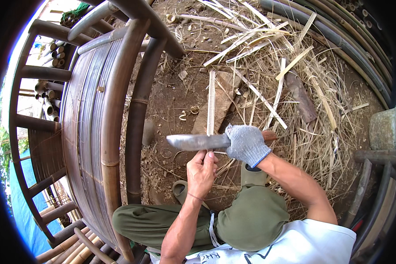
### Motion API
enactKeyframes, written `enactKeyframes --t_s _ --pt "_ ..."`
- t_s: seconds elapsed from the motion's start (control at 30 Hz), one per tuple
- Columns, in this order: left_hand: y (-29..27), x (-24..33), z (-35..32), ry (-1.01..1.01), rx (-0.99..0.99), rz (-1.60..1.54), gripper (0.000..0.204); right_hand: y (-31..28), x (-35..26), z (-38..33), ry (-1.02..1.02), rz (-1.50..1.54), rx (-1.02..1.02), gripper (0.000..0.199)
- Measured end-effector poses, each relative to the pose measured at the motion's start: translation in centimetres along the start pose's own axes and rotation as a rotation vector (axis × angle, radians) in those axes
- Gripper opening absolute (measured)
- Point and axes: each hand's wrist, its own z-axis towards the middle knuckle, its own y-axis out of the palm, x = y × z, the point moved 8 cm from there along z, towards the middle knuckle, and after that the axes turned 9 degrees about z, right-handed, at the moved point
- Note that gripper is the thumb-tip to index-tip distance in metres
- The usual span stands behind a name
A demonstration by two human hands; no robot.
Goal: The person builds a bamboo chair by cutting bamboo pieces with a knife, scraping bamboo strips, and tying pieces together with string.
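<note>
My right hand [247, 143], in a grey knitted glove, is closed round a machete [197, 142]. Its broad blade points left, and the end of a reddish-brown handle shows past the glove. The blade lies across a pale bamboo strip [211, 103] that runs away from me. Bare and pinched shut, my left hand [201, 171] grips the near end of that strip just below the blade. Under the strip's far part is a wooden block [224, 92] on the ground. Whether the edge is biting into the strip I cannot tell.
A bamboo bench [92, 110] stands close on my left. Shavings and split strips [312, 110] cover the ground to the right, with a short log [300, 97] among them. Long bamboo poles [339, 39] lie at the far right. A weathered bucket [384, 127] is at the right edge.
</note>
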Motion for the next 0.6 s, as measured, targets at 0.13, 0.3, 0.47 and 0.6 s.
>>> enactKeyframes --t_s 0.13,0.3,0.47,0.6 --pt "-0.1 0.6 -0.4 0.015 -0.013 -0.072 0.025 -0.2 1.0 1.3 0.053 -0.077 0.041 0.023" --pt "0.4 -1.0 -4.8 -0.082 -0.124 -0.017 0.031 -4.3 7.9 4.2 0.329 -0.065 0.11 0.033" --pt "-0.3 -2.3 -5.7 -0.082 -0.087 -0.09 0.031 -3.9 4.8 2.5 0.195 0.004 0.057 0.031" --pt "-0.4 -0.3 -2.5 -0.07 -0.061 -0.136 0.027 -1.6 -1.1 -1.7 -0.141 0.028 0.027 0.021"
